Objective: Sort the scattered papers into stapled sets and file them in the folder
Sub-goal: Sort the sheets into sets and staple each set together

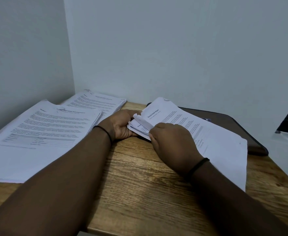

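— Biggest thing in view?
— Wooden tabletop (140, 184), set into a corner of pale walls.

— Any container?
— Dark brown folder (233, 126), lying flat at the right rear of the tabletop, zipped or not cannot be told. Nothing seen inside; mostly covered by a paper set resting on top of it.

— And the papers?
— Three white printed sets. Largest in view: near-left set (42, 133), flat on the tabletop, corner crumpled where a staple seems to sit, heading partly legible, ending in "Documentation", with a shaded table lower down. Next: health report set (191, 130), lying slantwise over the folder and the tabletop, headed "Sample Health Report", text running sideways to the camera, with a grey shaded band. Then the far-left set (97, 103), pushed against the wall corner behind the first, heading too blurred to read.

— Hands?
— Left hand (121, 125), palm up under the near corner of the health report set, fingers curled round the page edges. Right hand (170, 138), knuckles up, pinching a lifted corner of the top sheet, curled back on itself. A lower page shows beneath, beginning "Sect", rest hidden.

— Smaller things?
— Thin black band on each wrist: left band (105, 132), right band (197, 166).
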